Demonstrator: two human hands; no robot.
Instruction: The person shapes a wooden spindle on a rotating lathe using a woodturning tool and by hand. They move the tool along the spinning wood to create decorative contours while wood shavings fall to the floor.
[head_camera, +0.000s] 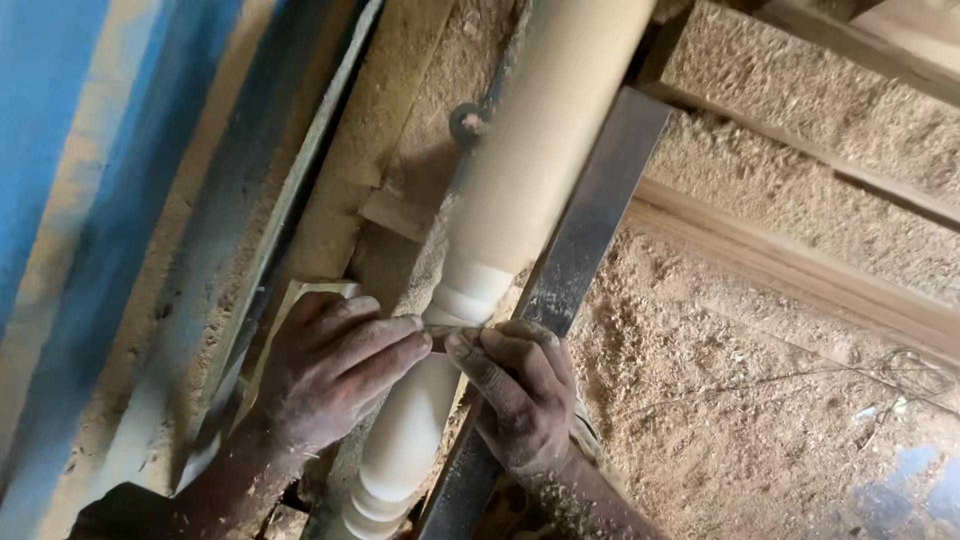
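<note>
we have a pale spindle (500, 215) on a lathe, already rounded smooth, with beads cut near its lower end. our left hand (335, 365) and right hand (520, 395) pinch a thin strip (455, 329) across the spindle at a groove, just beside the metal rest (585, 235). we judge shaping mostly done, with detailing left. sawdust (740, 400) lies right of the spindle.

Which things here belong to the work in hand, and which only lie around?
In use:
left hand
right hand
pale turned wooden spindle
thin tool across the spindle
dark flat metal rest bar

Lying about:
tan sawdust heap
blue painted board
</note>
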